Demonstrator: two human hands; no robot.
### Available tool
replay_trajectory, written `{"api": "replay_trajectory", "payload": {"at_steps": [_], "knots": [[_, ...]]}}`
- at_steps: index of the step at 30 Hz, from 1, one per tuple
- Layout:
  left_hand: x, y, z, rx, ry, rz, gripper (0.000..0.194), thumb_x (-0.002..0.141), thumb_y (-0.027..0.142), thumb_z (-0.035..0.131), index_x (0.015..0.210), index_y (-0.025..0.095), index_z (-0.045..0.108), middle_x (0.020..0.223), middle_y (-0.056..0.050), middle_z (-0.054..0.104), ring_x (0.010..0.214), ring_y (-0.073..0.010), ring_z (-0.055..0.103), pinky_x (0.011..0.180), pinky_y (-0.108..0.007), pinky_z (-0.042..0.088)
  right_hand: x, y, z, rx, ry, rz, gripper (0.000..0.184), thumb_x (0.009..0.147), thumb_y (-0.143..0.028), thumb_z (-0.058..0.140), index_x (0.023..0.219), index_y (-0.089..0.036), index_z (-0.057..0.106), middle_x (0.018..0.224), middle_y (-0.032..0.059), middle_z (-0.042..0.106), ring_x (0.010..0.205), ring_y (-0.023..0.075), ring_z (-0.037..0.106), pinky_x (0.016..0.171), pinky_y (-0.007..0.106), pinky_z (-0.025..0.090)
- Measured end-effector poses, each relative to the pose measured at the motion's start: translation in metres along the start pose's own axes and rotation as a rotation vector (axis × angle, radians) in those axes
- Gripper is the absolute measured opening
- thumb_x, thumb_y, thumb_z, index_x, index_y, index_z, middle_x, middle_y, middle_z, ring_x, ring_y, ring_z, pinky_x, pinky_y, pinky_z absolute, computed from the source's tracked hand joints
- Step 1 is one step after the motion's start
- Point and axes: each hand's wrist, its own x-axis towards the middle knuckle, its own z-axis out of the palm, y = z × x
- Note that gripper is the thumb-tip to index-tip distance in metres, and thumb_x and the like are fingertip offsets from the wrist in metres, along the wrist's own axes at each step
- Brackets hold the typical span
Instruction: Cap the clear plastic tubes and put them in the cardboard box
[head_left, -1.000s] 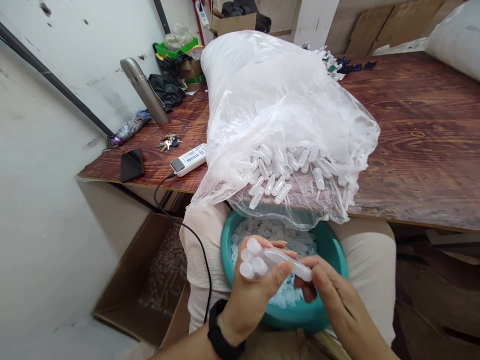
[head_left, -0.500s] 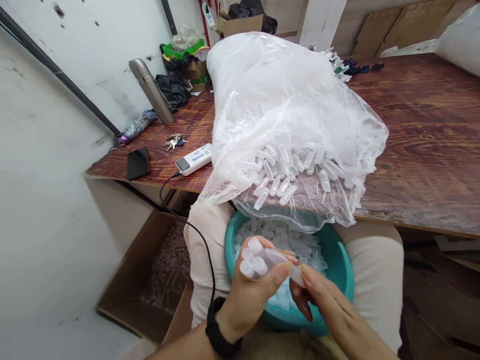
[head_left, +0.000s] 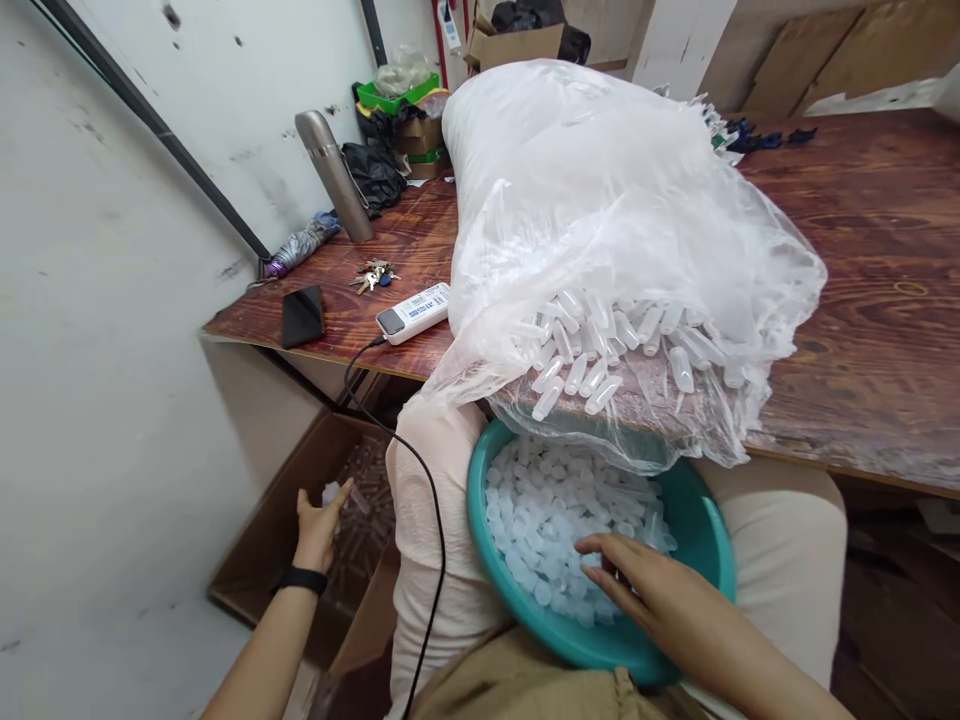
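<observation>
My left hand [head_left: 319, 525], a black band on its wrist, reaches over the cardboard box [head_left: 247, 560] at lower left. Its fingers are spread, and whitish translucent tubes [head_left: 330, 492] show just beyond them, apparently loose. Many similar tubes [head_left: 367, 510] lie inside that box. Above the teal basin [head_left: 716, 560] on my lap is my right hand [head_left: 637, 580], fingers bent and thumb apart from the index finger, with nothing clearly held. Small white translucent caps [head_left: 540, 520] fill much of the basin. Some of its fingers are hidden behind the hand.
A large plastic bag [head_left: 600, 180] spills slanted translucent tubes [head_left: 592, 378] toward the table edge. A black cable [head_left: 429, 480] runs from a white device [head_left: 414, 312] across my leg. Phone [head_left: 303, 316], keys [head_left: 375, 274] and flask [head_left: 336, 178] are on the left of the table [head_left: 885, 330].
My left hand has moved from above the basin down left to the box, and its bunch of tubes has come loose there. My right hand no longer grips a tube. The view has shifted.
</observation>
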Motion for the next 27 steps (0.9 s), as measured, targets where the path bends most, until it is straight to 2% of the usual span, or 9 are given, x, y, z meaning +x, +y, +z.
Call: {"api": "replay_trajectory", "payload": {"at_steps": [3, 6, 8, 11, 14, 17, 20, 23, 27], "knots": [[-0.007, 0.012, 0.002, 0.035, 0.086, 0.085, 0.067, 0.071, 0.026, 0.077, 0.130, 0.011, 0.049, 0.139, -0.021, 0.049, 0.137, -0.0367, 0.042, 0.113, -0.055, 0.035, 0.005, 0.005, 0.004, -0.135, -0.035, -0.052, 0.023, 0.095, -0.021, 0.054, 0.114, -0.024, 0.066, 0.109, 0.0081, 0.071, 0.102, 0.0284, 0.071, 0.085, 0.042, 0.057], [-0.041, 0.052, 0.007, -0.016, -0.006, 0.320, 0.046, 0.084, 0.029, 0.067, 0.128, 0.019, 0.054, 0.134, -0.012, 0.055, 0.119, -0.0242, 0.058, 0.105, -0.038, 0.047, 0.012, 0.011, 0.009, -0.258, -0.034, -0.065, 0.033, 0.088, -0.010, 0.058, 0.120, -0.020, 0.063, 0.115, 0.0124, 0.065, 0.109, 0.0301, 0.067, 0.090, 0.044, 0.056], [-0.074, 0.087, 0.016, -0.075, -0.358, 0.661, 0.027, 0.093, 0.027, 0.060, 0.119, 0.021, 0.060, 0.114, -0.008, 0.065, 0.103, -0.0202, 0.064, 0.096, -0.033, 0.051, 0.017, 0.013, 0.015, -0.289, -0.044, -0.048, 0.033, 0.087, -0.007, 0.057, 0.118, -0.016, 0.063, 0.115, 0.0149, 0.064, 0.107, 0.0305, 0.068, 0.089, 0.044, 0.056], [-0.125, 0.136, 0.047, 0.031, -1.096, 0.999, 0.026, 0.099, 0.022, 0.051, 0.123, 0.024, 0.062, 0.114, -0.008, 0.069, 0.105, -0.0192, 0.066, 0.094, -0.030, 0.051, 0.022, 0.012, 0.024, -0.280, -0.072, -0.031, 0.028, 0.086, -0.004, 0.052, 0.109, -0.014, 0.066, 0.110, 0.0165, 0.065, 0.092, 0.0283, 0.072, 0.079, 0.040, 0.059], [-0.162, 0.163, 0.102, 0.326, -1.383, 1.217, 0.025, 0.101, 0.024, 0.048, 0.118, 0.017, 0.065, 0.113, -0.013, 0.069, 0.108, -0.0272, 0.066, 0.095, -0.040, 0.051, 0.024, 0.011, 0.031, -0.257, -0.081, -0.025, 0.036, 0.083, 0.002, 0.048, 0.110, -0.013, 0.066, 0.112, 0.0189, 0.069, 0.087, 0.0267, 0.074, 0.075, 0.035, 0.058], [-0.186, 0.168, 0.157, 0.417, -1.479, 1.233, 0.015, 0.088, 0.015, 0.067, 0.103, 0.015, 0.069, 0.109, -0.014, 0.072, 0.101, -0.0323, 0.068, 0.086, -0.042, 0.053, 0.023, 0.011, 0.030, -0.211, -0.077, -0.030, 0.042, 0.079, 0.006, 0.046, 0.110, -0.012, 0.068, 0.111, 0.0199, 0.072, 0.091, 0.0276, 0.075, 0.077, 0.034, 0.057], [-0.198, 0.164, 0.189, 0.446, -1.517, 1.196, 0.008, 0.078, 0.011, 0.075, 0.081, 0.014, 0.068, 0.094, -0.013, 0.074, 0.094, -0.0351, 0.070, 0.082, -0.042, 0.053, 0.018, 0.013, 0.021, -0.137, -0.066, -0.053, 0.036, 0.082, 0.003, 0.048, 0.102, -0.015, 0.072, 0.106, 0.0149, 0.074, 0.093, 0.0257, 0.074, 0.080, 0.033, 0.057], [-0.195, 0.162, 0.191, 0.434, -1.519, 1.157, 0.006, 0.080, 0.011, 0.073, 0.082, 0.014, 0.068, 0.095, -0.014, 0.074, 0.097, -0.0354, 0.069, 0.087, -0.044, 0.052, 0.006, 0.016, 0.006, -0.044, -0.017, -0.076, 0.028, 0.093, -0.010, 0.048, 0.103, -0.020, 0.072, 0.105, 0.0106, 0.071, 0.096, 0.0231, 0.072, 0.083, 0.033, 0.057], [-0.181, 0.166, 0.158, 0.378, -1.476, 1.077, 0.023, 0.091, 0.022, 0.064, 0.112, 0.013, 0.066, 0.111, -0.015, 0.072, 0.104, -0.0312, 0.068, 0.091, -0.042, 0.051, -0.013, 0.025, -0.017, 0.217, 0.274, -0.045, 0.028, 0.099, -0.033, 0.049, 0.112, -0.024, 0.072, 0.107, 0.0092, 0.068, 0.101, 0.0228, 0.068, 0.086, 0.034, 0.057]]}}
